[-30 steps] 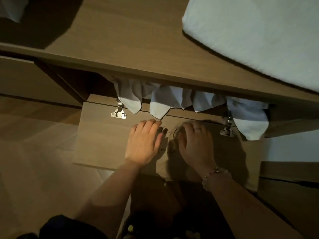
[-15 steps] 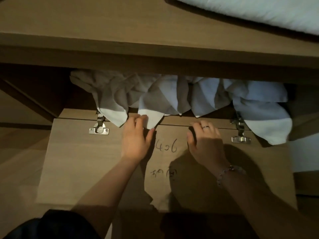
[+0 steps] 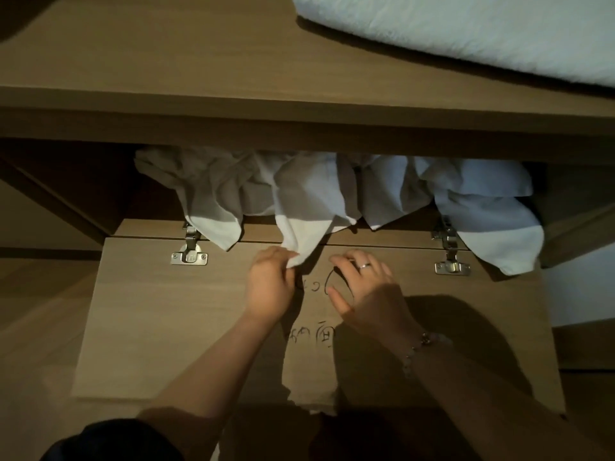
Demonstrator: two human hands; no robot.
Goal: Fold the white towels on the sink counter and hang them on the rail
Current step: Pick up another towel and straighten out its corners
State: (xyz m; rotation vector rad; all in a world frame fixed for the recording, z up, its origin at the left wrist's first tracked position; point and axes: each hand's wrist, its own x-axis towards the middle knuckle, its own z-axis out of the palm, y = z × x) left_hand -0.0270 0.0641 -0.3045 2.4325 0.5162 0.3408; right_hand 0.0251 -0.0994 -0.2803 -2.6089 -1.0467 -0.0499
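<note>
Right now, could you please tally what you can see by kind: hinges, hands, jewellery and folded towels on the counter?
Metal hinges: 2, left hinge and right hinge
Hands: 2, left hand and right hand
Jewellery: 2, ring and bracelet
Folded white towel on the counter: 1
Total: 7

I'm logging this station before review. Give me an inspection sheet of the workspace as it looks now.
Surface: wooden counter, bare at left.
Job's things: folded white towel on the counter at upper right; crumpled white cloths spilling from the compartment below.
Clutter: open flap door with two metal hinges and handwriting.
Grippers: left hand pinching a cloth corner; right hand open, on the door.
Cables: nothing seen.
Surroundings: dim; wooden floor at left.
</note>
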